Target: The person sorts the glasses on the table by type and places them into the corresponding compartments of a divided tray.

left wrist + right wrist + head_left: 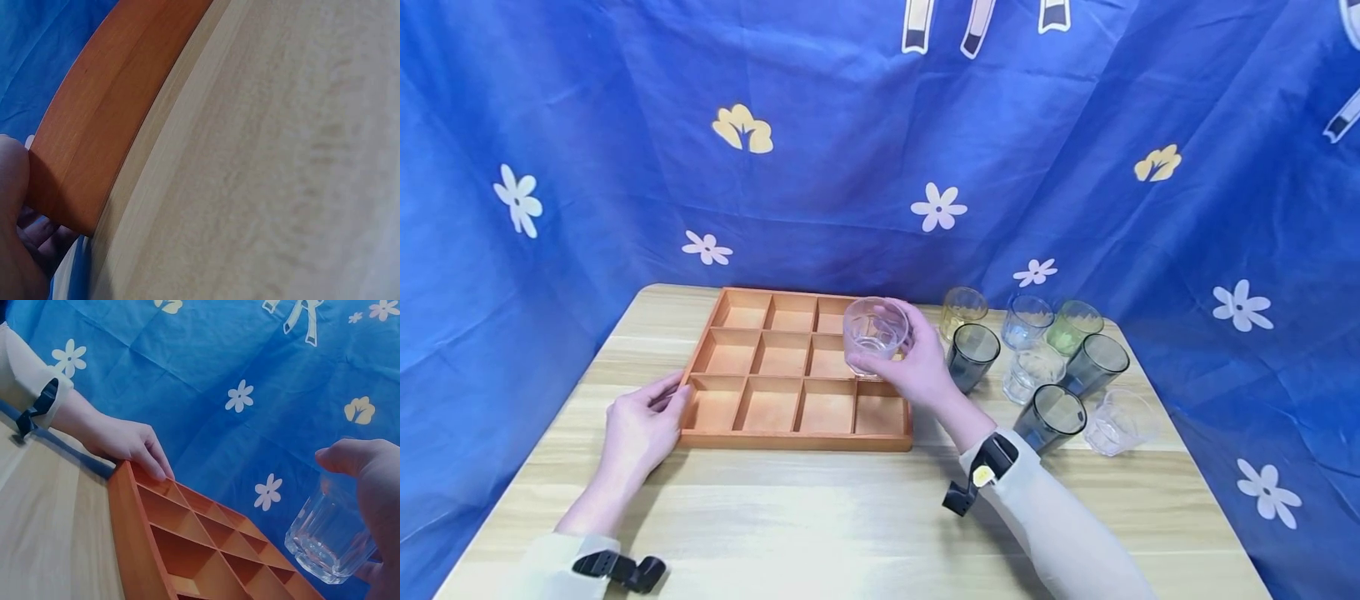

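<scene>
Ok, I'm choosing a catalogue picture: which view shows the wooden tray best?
The head view: the wooden tray shows nearly whole, partly covered by the right hand and its glass. The left wrist view has only some outer side; the right wrist view, compartments cut off below.

Nine glass tumblers (1033,379), one wooden tray (797,443), one left hand (642,423), one right hand (919,360)

Three clear tumblers (1118,423), three smoky grey tumblers (1051,425), one yellow tumbler (962,318), one blue tumbler (1027,327) and one green tumbler (1072,332) are counted; twelve compartments (769,406), two wrist cameras (958,500), one table (797,525) are seen.
</scene>
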Demonstrator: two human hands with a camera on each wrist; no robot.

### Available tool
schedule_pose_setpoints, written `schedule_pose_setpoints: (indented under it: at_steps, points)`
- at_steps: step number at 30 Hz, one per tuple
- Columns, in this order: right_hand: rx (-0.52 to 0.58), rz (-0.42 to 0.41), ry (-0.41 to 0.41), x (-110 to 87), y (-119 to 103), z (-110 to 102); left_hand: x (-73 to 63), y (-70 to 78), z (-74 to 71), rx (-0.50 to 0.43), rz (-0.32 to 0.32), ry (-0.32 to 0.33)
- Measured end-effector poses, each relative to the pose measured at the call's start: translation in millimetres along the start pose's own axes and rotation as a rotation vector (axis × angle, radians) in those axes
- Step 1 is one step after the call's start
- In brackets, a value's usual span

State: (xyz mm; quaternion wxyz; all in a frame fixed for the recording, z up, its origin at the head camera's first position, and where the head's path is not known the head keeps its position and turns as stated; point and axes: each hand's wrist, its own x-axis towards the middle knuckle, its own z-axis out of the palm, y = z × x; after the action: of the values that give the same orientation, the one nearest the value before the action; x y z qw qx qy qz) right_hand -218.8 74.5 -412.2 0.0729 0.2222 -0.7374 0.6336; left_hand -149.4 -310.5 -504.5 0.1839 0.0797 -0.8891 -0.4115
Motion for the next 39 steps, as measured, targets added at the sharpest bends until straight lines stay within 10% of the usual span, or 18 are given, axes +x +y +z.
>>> schedule_pose_setpoints:
  at_steps: [39]
  points:
    - [0.004, 0.135, 0.014, 84.7, 45.2, 72.5, -0.6, 0.0, -0.6, -0.037, -0.011, 0.004]
